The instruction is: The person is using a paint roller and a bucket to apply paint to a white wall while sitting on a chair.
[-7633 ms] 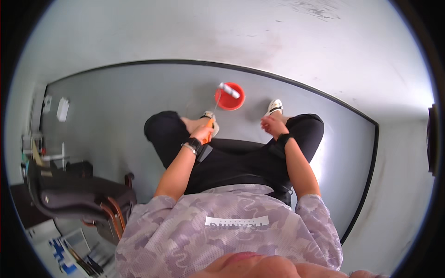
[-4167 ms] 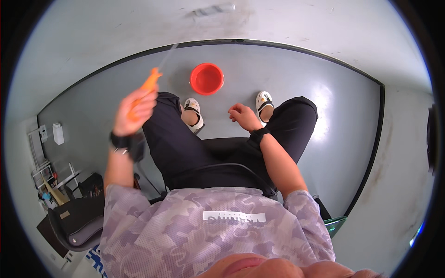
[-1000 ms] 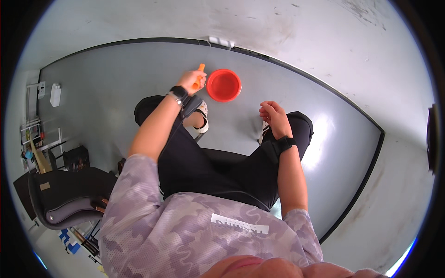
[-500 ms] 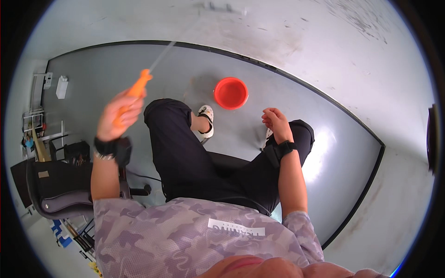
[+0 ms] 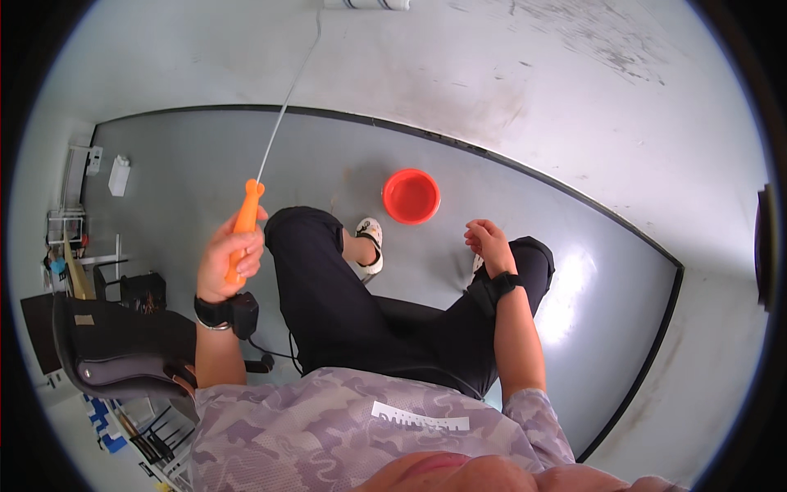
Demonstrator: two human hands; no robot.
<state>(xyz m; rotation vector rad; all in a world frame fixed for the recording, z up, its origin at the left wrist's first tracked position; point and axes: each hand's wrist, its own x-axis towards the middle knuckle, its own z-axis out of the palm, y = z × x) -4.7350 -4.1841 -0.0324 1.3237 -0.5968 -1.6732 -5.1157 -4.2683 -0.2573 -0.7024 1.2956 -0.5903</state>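
Note:
My left hand (image 5: 230, 256) is closed around the orange handle of a paint roller (image 5: 246, 225). From the handle a thin metal rod runs up and bends toward the white roller head (image 5: 366, 4), cut off by the top edge of the view. The head appears to lie against the white wall (image 5: 344, 78). Over my right knee my right hand (image 5: 489, 244) hangs empty, its fingers loosely bent and slightly apart. Between my legs and the wall stands a red bucket (image 5: 411, 197) on the grey floor; it is nearest to my right hand and not touched.
Dark scuffs (image 5: 602, 37) mark the wall at upper right. A black baseboard (image 5: 459, 138) runs where wall meets floor. At my left is a black office chair (image 5: 135, 340) with a cable near it. A white box-like object (image 5: 120, 175) stands at the far left.
The paint roller's head has come lower into view, and my left hand with the handle has moved down and slightly right. The view has tilted up somewhat. My right hand stays by the knee.

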